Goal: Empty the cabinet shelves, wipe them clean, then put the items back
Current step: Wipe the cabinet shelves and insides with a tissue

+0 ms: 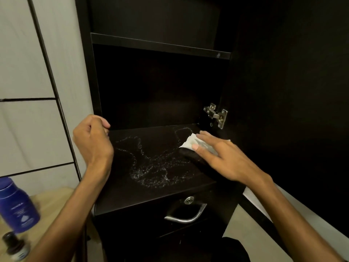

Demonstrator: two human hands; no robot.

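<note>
Cabinet (pixel 156 82) stands open before the person, dark inside, its door (pixel 283 91) swung out to the right on a metal hinge (pixel 216 115). The lower shelf (pixel 147 193) carries a squiggly trail of white droplets or foam (pixel 151 167) across its middle. A higher shelf (pixel 160 45) sits above it, far up in the dark.

The right hand (pixel 222 156) lies flat on the right side of the lower shelf, fingers straight and spread, pressing a white cloth (pixel 190 141) down against the wood; its grip is wide, with nothing curled round the cloth. The cloth sits near the far right corner, just below the hinge, touching the right end of the wet trail.

The left hand (pixel 92 138) hovers at the left edge of the shelf by the cabinet's side wall, fingers curled in, a narrow grip; I cannot tell whether anything is pinched in it.

Below the shelf is a drawer (pixel 170 224) with a keyhole and a curved metal handle (pixel 186 214). On the near left, a pale tabletop (pixel 54 201) carries a blue bottle (pixel 16 207) and, nearer, a small dark bottle (pixel 14 244).
</note>
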